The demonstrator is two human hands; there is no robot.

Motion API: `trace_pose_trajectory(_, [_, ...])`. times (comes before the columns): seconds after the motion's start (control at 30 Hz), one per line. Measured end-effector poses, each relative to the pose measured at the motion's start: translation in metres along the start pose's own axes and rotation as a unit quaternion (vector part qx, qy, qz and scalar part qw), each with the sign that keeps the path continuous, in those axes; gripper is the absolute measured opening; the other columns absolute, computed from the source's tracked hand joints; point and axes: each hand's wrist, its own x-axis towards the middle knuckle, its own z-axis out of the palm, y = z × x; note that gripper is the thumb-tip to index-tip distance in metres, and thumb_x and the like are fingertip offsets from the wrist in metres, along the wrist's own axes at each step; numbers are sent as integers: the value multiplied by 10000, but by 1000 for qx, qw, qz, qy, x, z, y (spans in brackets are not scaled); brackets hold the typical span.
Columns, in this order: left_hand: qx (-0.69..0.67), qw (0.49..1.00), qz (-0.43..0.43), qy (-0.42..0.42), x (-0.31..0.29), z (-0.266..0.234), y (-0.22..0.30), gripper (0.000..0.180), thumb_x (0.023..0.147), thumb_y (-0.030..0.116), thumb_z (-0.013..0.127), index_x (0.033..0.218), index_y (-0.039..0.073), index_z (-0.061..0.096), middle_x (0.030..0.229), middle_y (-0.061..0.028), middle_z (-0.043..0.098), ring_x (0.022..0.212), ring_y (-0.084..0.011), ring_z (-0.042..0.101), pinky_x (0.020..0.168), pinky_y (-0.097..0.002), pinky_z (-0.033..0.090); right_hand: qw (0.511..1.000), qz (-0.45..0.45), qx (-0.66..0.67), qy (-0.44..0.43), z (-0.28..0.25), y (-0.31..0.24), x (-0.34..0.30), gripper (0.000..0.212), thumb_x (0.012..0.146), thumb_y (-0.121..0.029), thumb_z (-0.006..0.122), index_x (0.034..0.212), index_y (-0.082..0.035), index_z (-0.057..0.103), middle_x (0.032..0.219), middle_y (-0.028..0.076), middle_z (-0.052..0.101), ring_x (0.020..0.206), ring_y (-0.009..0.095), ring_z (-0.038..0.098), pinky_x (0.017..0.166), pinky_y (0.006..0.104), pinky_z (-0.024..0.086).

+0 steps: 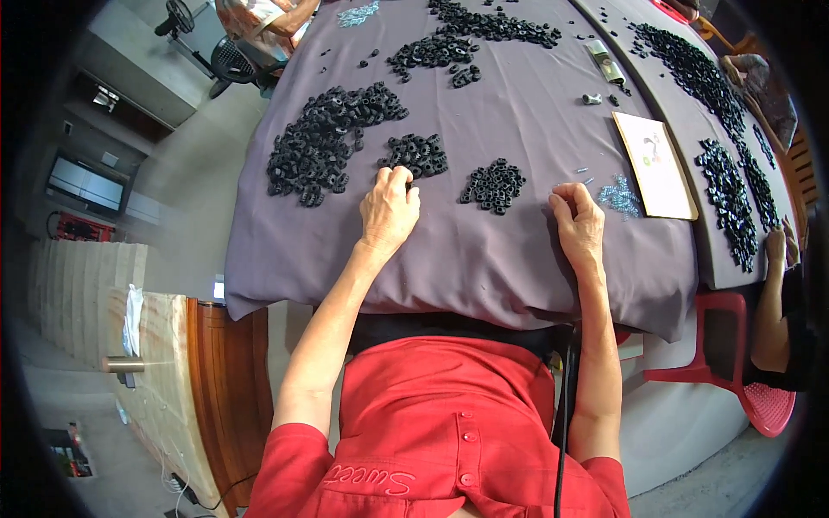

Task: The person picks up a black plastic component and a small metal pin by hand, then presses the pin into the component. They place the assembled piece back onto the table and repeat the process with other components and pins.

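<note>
My left hand point(390, 207) has its fingers bent and drawn together at the near edge of a small pile of black plastic parts point(416, 155). Whatever lies under its fingertips is hidden. Further right, my right hand point(577, 220) is closed in a pinch above the cloth, and anything in it is too small to make out. Just beside it lies a little heap of clear bluish pieces point(620, 197), with a few loose ones nearby. Between my hands sits a cluster of black ring-like parts point(492, 186).
A larger heap of black parts point(315, 142) spreads at the left, with another pile point(436, 52) farther back. A pale board point(654, 164) and a small bottle-like container point(606, 62) lie at the right. Other people's hands point(781, 246) rest by the right-hand table's black piles point(727, 198).
</note>
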Motion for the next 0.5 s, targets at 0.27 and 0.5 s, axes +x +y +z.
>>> trace_pose_trajectory(0.27, [-495,859,-120,-47,-21,4,30,268,815,54,603,1077,9,571,909,-66,545,666,-105,569,555,-240,505,1000,-21,-5,12,0,3,2,92,801,-45,613,868,7,578,717,91,606,622,146,567,621,273,472])
trace_pose_trajectory(0.5, [-557,829,-52,-2,-46,29,46,208,831,-28,571,1038,-8,563,937,-38,500,710,-98,572,602,-238,541,991,-125,-10,-57,12,-39,-10,100,773,25,604,861,-8,572,758,89,549,606,169,531,560,261,436])
